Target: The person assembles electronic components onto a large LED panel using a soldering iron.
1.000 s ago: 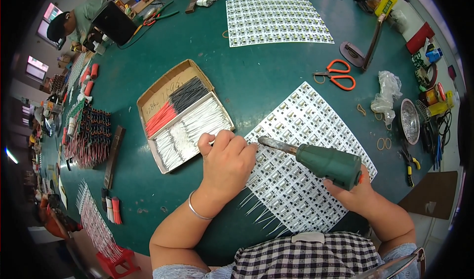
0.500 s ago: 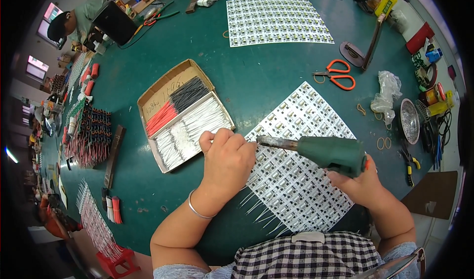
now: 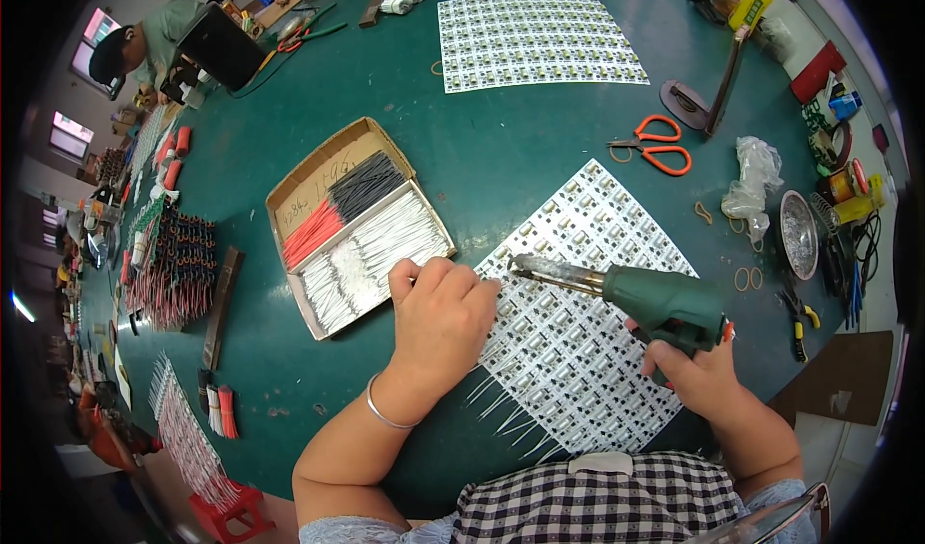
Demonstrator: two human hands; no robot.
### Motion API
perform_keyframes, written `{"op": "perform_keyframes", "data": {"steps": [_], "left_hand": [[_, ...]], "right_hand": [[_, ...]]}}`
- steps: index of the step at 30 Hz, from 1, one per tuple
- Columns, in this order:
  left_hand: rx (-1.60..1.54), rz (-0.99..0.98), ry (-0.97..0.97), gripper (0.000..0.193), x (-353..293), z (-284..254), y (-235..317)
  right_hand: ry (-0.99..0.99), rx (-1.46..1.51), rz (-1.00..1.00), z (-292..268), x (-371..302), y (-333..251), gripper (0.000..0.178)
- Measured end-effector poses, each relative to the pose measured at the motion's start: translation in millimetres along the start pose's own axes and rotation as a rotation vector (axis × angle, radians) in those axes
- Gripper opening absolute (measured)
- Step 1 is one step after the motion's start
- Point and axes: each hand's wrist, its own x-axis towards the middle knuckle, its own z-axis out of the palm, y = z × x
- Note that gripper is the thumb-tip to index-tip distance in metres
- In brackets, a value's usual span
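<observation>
My right hand [image 3: 696,372] is wrapped round the handle of a green soldering gun [image 3: 663,303]. The gun's metal tip points left and hangs over the upper left part of a white panel of small circuit boards [image 3: 568,361]. By the panel's left edge, just left of that tip, my left hand [image 3: 441,318] is closed with fingertips pinched; whatever they hold is hidden from view. Several thin white wires [image 3: 506,414] stick out along the panel's lower left edge. Beyond my left hand lies a cardboard box [image 3: 289,197] with red, black and white wires sorted inside.
Orange-handled scissors [image 3: 665,144] lie beyond the panel, and a second board panel [image 3: 540,43] is at the far side. On the right are a metal bowl [image 3: 800,236], a plastic bag [image 3: 756,183] and pliers [image 3: 798,327]. Wired boards [image 3: 173,265] are stacked left. Another person [image 3: 159,43] sits far left.
The soldering gun has shifted a little right and tilted, its tip now slightly farther from my left fingers. More of its handle shows. My left hand has barely moved.
</observation>
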Motion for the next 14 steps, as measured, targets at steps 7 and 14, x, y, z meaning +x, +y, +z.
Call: {"op": "perform_keyframes", "data": {"steps": [7, 14], "left_hand": [[-0.014, 0.017, 0.005, 0.013, -2.8, 0.1, -2.8], [-0.016, 0.014, -0.015, 0.012, -2.4, 1.4, -3.8]], "right_hand": [[-0.038, -0.010, 0.045, 8.0, 5.3, -2.9, 0.030], [-0.060, -0.121, 0.055, 6.6, 5.8, -5.0, 0.033]]}}
